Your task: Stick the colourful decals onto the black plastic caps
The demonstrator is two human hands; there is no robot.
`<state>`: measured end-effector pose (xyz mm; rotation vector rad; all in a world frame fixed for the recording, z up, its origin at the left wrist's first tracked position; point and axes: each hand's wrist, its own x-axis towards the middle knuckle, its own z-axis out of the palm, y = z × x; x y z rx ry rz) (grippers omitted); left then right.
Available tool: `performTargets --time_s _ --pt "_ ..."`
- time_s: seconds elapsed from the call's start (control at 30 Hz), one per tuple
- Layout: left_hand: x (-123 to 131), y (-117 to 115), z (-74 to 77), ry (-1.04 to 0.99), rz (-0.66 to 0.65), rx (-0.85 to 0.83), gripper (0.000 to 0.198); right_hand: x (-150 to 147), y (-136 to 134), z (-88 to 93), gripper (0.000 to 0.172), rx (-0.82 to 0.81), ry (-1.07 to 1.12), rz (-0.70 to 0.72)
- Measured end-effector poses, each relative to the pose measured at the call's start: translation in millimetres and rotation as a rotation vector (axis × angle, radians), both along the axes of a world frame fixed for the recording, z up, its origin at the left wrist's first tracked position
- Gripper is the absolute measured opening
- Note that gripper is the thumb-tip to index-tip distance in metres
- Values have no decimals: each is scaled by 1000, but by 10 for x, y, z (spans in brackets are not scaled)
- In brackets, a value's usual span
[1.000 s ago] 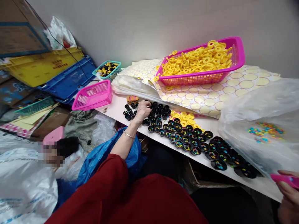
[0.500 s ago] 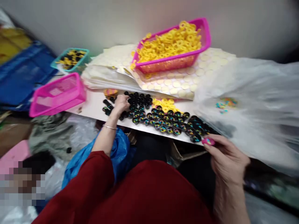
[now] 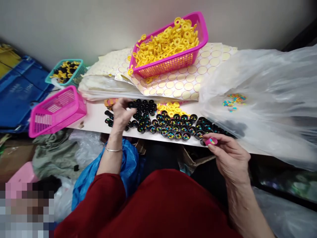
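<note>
My left hand [image 3: 121,114] is at the left end of a group of small round black cups [image 3: 146,107], with thumb and fingers closed around one black cup [image 3: 132,104]. In my right hand [image 3: 229,153], a small pink scoop [image 3: 211,141] is pinched between thumb and fingers. A few coloured bits lie in it. The scoop is over the front edge of the table, beside several black cups [image 3: 178,135] holding coloured bits. Yellow ring-shaped pieces [image 3: 170,108] lie behind those cups.
A pink basket [image 3: 168,64] heaped with yellow rings stands on sticker sheets [image 3: 183,87]. To the left are another pink basket [image 3: 56,109] and a teal basket [image 3: 80,71] of black-and-yellow pieces. Clear plastic [image 3: 262,79] with coloured bits [image 3: 234,100] covers the right side.
My left hand has lifted slightly from among the black cups, with one cup now in its fingers. My right hand has shifted a little left and up with the pink scoop. The view has moved.
</note>
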<state>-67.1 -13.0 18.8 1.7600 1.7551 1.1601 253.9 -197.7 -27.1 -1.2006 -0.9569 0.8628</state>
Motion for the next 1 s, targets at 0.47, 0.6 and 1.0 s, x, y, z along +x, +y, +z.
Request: performTargets --time_s 0.47,0.6,1.0 --pt "1412 -1100 -562 -240 -849 121 29 -30 33 244 26 298 -766 193" --pt "1464 -1168 -675 -248 -894 100 31 -20 -14 220 30 307 -1159 179" --pt "1547 -1231 -846 -541 -834 -238 38 71 9 283 19 346 -1081 245"
